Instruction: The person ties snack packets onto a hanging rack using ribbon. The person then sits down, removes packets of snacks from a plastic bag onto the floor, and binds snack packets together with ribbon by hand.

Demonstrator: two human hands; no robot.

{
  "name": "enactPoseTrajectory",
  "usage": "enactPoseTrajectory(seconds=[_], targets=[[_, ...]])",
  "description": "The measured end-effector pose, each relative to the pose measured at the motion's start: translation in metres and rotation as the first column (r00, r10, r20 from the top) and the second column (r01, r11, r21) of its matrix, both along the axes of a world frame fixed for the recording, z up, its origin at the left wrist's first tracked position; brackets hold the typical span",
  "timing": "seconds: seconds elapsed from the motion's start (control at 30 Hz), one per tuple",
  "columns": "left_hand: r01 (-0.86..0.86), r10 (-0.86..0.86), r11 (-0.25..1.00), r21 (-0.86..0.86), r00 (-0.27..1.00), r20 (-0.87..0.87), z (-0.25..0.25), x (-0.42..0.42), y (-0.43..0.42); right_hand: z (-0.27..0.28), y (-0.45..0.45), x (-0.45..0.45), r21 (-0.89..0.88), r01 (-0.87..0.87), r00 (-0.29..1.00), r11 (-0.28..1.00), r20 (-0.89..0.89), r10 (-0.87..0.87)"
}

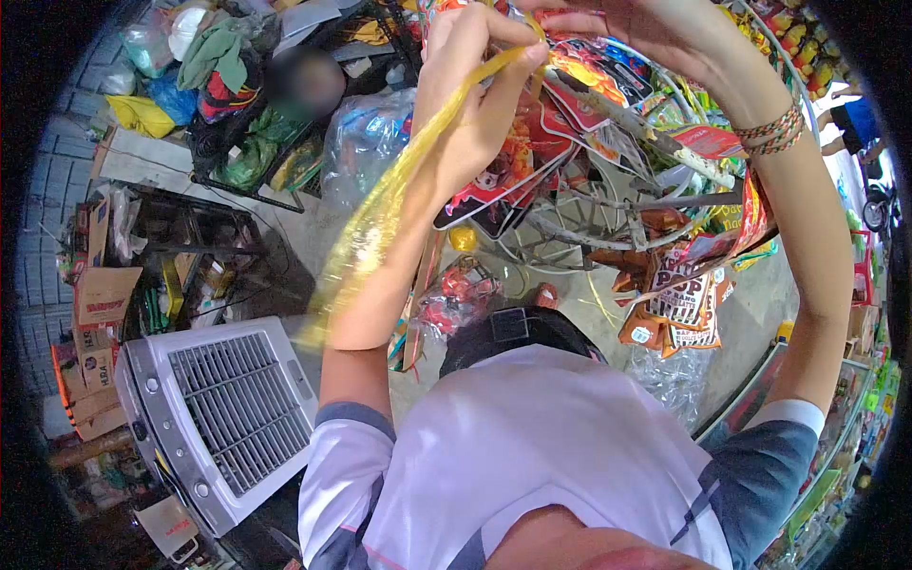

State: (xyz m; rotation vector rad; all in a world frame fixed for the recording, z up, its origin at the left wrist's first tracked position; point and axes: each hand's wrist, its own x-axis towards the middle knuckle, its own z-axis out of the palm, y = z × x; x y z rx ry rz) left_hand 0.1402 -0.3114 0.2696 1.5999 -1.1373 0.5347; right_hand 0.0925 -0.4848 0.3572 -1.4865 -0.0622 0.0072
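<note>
My left hand [475, 100] is closed, with a yellow plastic string [399, 204] pinched between thumb and fingers. Its loose end trails down over my forearm. Close beside it, at the top edge, my right hand [632, 28] has its visible fingers stretched out towards the left one; some fingertips are cut off by the frame. A braided bracelet [774, 131] circles that wrist. Just beyond both hands is a round wire rack [608, 223] hung with red and black printed packets [518, 176]. Brown and white popcorn bags [679, 304] hang at its lower side.
A grey air cooler [233, 408] stands at my left, near cardboard boxes [100, 370]. Clear plastic bags [366, 142] lie on the floor, with a person's blurred head nearby. A glass case [826, 456] with goods is at my right; another person [850, 123] is far right.
</note>
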Motion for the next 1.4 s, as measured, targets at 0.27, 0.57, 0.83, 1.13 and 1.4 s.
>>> enactPoseTrajectory(seconds=[0.27,0.57,0.83,1.13,1.4], targets=[[-0.207,0.205,0.978,-0.020,0.945,0.254,-0.009,0.007,0.000,0.009,0.015,-0.027,-0.803,-0.106,0.981,0.586,-0.179,-0.068],[-0.027,0.034,0.998,0.055,0.991,-0.132,-0.003,0.001,0.001,-0.003,0.014,-0.030,-0.872,0.084,0.993,0.482,0.111,0.028],[0.488,-0.559,0.773,-0.406,0.218,-0.800,0.002,0.026,0.015,-0.010,0.011,-0.029,-0.863,0.265,0.919,0.430,0.361,0.160],[0.422,-0.465,0.844,-0.331,0.269,-0.843,0.008,0.017,0.012,-0.013,0.026,-0.033,-0.886,0.412,0.870,0.215,0.452,0.195],[0.286,-0.405,0.908,-0.306,0.412,-0.817,0.009,0.033,0.005,0.010,0.013,-0.025,-0.969,0.040,0.981,0.245,0.085,0.177]])
